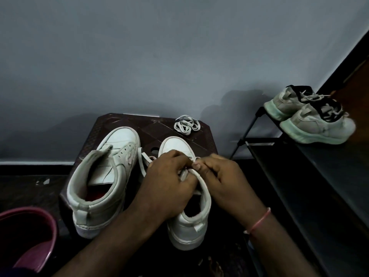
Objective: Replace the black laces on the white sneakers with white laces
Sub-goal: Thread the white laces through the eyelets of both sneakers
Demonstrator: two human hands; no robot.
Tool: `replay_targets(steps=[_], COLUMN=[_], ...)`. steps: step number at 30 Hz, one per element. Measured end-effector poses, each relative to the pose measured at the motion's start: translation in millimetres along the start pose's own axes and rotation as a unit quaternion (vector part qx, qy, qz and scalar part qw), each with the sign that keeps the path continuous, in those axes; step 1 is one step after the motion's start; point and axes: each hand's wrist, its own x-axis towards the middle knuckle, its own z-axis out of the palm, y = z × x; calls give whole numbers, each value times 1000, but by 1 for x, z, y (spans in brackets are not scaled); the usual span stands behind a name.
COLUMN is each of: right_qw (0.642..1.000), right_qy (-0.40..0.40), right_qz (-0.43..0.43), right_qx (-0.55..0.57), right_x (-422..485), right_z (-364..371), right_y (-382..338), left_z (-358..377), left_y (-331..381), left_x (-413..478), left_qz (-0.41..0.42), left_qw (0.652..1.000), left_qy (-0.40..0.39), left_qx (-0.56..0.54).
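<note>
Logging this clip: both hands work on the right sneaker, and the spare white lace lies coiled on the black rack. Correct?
No. The head view shows the spare white lace coiled on the brown stool, beyond the sneakers' toes, not on the black rack. The left hand and right hand do work on the right sneaker.

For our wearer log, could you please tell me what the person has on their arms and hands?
The left hand and right hand are bare, forearms too, no sleeves or gloves in view. A thin pink bracelet circles the right wrist; the left wrist is bare.
</note>
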Motion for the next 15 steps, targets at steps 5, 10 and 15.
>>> replay_targets(steps=[5,10,15], right_qw=[987,948,761], right_qy=[0,37,119], right_qz=[4,134,217], right_qx=[-158,286,600], right_x=[-3,1,8], right_z=[-13,-11,-18], right_y=[-2,-20,-19], left_z=[2,1,3], left_y=[6,4,3], left_x=[-2,0,1], left_qz=[-16,-20,-35], left_qw=[1000,1000,999], left_qy=[12,1,-6], left_qx=[-12,-8,-22])
